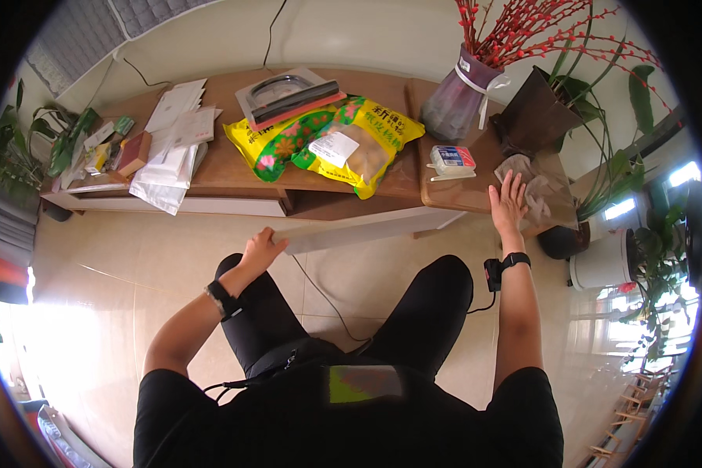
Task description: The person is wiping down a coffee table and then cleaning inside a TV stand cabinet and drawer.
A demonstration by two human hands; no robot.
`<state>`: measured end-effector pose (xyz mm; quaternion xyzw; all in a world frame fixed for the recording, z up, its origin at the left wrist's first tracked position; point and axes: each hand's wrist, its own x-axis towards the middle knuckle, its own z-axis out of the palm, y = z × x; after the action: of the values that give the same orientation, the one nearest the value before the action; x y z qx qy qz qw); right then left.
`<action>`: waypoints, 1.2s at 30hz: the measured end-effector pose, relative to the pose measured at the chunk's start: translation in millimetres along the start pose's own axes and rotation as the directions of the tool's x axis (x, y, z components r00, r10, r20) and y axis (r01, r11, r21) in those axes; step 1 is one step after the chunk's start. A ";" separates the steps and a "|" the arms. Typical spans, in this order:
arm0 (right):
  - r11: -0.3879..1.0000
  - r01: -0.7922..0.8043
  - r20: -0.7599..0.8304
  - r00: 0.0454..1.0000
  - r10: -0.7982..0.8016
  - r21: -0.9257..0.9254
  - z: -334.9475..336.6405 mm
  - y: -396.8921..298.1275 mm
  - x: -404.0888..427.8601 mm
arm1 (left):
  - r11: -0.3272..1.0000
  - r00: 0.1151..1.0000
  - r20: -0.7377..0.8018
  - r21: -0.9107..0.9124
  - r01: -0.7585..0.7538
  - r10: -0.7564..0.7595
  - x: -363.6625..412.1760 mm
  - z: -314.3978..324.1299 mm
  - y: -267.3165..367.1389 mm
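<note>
My left hand [263,250] grips the left end of a pale drawer front [351,229], which stands out at an angle below the wooden cabinet top [234,169]. A dark gap shows behind it. My right hand [508,202] lies with spread fingers on the right part of the cabinet top, touching a crumpled grey-brown cloth [537,190]. To the left of that hand sits a clear plastic box with a blue and red label [451,161]. Yellow and green printed bags [357,146] lie at the middle, and a grey and black packaged item [289,96] rests on them.
White envelopes and plastic bags [172,137], a small brown box [134,153] and other small packets lie at the left. A purple vase [461,96] with red-budded branches and a dark plant pot [535,111] stand at the right. A thin cable [322,292] hangs between my knees.
</note>
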<state>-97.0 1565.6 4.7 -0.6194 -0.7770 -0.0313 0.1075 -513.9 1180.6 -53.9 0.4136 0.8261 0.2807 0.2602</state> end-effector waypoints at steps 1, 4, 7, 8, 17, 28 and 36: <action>1.000 -0.006 0.003 1.000 0.006 -0.004 0.3 0.7 -0.4 | 1.000 1.000 0.007 -0.001 -0.002 0.002 -9.3 -2.1 -1.3; 0.998 0.067 -0.059 0.996 -0.066 0.009 -3.2 0.7 -0.5 | 0.969 0.968 0.104 0.073 -0.235 0.227 -34.4 -6.8 1.0; 0.994 0.023 -0.161 0.987 -0.005 0.110 -20.0 -7.4 -14.2 | 0.909 0.898 0.320 0.188 -0.372 0.302 -51.0 -7.5 22.8; 0.994 0.073 -0.397 0.917 -0.036 0.078 -23.3 -14.8 -24.8 | 0.875 0.864 0.387 0.227 -0.429 0.323 -53.6 -6.5 31.8; 0.639 0.579 0.528 0.378 -0.760 0.506 -92.1 -149.3 -194.6 | 0.682 0.452 0.757 0.011 -0.731 0.472 -73.2 19.8 61.5; 0.759 0.359 0.607 0.456 -0.651 0.543 -71.4 -131.2 -271.3 | 0.638 -0.091 0.921 -0.331 -0.695 0.379 -69.1 76.7 87.5; 0.881 0.160 0.696 0.556 -0.454 0.446 -91.2 -82.9 -302.6 | 0.605 -0.034 0.910 -0.302 -0.737 0.412 -34.7 119.3 102.0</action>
<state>-102.3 1240.6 38.3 -0.3943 -0.8348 0.3549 -0.1474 -362.0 1232.5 -62.1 0.8300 0.2754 -0.0551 0.4819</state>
